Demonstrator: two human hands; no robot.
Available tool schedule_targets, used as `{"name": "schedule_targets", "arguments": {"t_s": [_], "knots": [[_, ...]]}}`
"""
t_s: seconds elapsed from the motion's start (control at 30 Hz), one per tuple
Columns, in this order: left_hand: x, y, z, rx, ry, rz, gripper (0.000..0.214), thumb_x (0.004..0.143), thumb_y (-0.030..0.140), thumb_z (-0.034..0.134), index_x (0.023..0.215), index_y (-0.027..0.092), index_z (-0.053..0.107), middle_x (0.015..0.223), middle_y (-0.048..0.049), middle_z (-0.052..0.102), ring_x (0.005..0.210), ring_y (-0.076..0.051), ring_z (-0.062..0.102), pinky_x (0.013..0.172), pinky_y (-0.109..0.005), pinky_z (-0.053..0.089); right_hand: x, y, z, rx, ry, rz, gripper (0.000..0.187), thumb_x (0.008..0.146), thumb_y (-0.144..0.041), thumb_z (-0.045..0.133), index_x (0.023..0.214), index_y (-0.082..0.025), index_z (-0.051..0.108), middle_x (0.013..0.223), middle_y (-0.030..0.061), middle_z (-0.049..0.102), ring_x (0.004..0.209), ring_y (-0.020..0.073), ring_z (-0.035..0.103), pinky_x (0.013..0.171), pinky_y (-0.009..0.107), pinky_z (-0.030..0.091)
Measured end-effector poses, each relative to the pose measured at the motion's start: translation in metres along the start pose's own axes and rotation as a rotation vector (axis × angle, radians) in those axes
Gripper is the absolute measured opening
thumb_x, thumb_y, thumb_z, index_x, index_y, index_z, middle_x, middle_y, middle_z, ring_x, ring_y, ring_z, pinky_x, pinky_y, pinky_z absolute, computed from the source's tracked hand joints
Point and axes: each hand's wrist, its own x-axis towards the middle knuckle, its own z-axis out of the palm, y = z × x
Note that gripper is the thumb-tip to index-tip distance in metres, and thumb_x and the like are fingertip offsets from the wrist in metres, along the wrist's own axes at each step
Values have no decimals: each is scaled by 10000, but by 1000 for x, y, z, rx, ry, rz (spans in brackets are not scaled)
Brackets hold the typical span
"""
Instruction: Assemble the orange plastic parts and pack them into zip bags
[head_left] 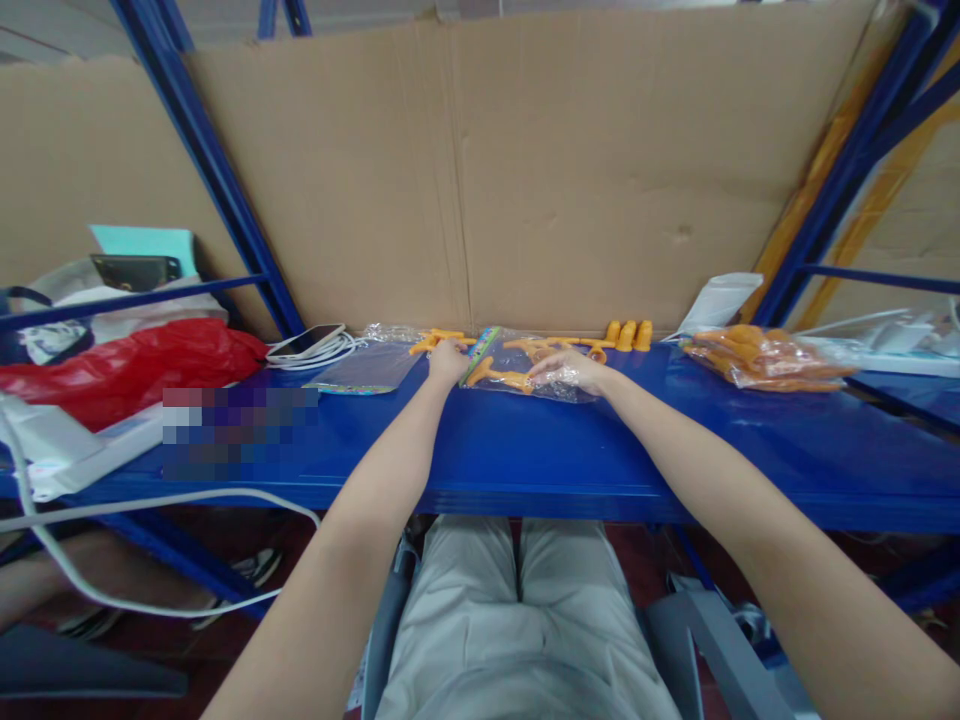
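Observation:
A clear plastic bag [499,345] with a green and blue printed strip lies on the blue tabletop in front of me. My left hand [448,362] is closed on the bag's left edge by that strip. My right hand [574,370] is at the bag's right part, fingers pinched at the end of an orange plastic piece [495,375] with a T-shaped end. Shiny film seems to cover these fingers. Behind my right hand are more orange pieces [547,346]. Another orange piece [435,338] lies behind my left hand, next to a flat clear bag [367,368].
Several orange thimble-shaped cups [630,336] stand at the back. A bag of orange parts [765,358] is at right. On the left are a phone [307,342], a coiled white cable [330,352] and a red bag [165,360]. A cardboard wall [562,170] and blue posts [217,180] bound the table.

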Motion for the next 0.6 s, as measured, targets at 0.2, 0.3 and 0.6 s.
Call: {"name": "schedule_targets", "arguments": {"t_s": [0.2, 0.3, 0.6], "knots": [[5, 1, 12, -21, 169, 310, 232, 775, 119, 577, 951, 162, 723, 982, -82, 731, 1002, -220, 665, 940, -320, 516, 0, -2, 3, -10, -2, -20, 98, 754, -204, 753, 842, -198, 794, 987, 67, 752, 1026, 237, 667, 1019, 442, 469], [3, 5, 20, 15, 92, 423, 247, 805, 163, 582, 1018, 153, 708, 1055, -99, 705, 1052, -230, 646, 1008, -363, 486, -1, -5, 5, -17, -10, -10, 95, 762, -216, 748, 844, -186, 786, 1002, 74, 751, 1001, 230, 674, 1011, 427, 478], [-5, 13, 37, 166, -235, 452, 448, 972, 299, 388, 1358, 117, 521, 1497, -127, 457, 1438, -221, 337, 1198, -359, 249, -2, -10, 7, 16, -11, 28, 185, 707, -270, 788, 873, -189, 790, 1031, 80, 750, 965, 217, 683, 961, 398, 510]]}}
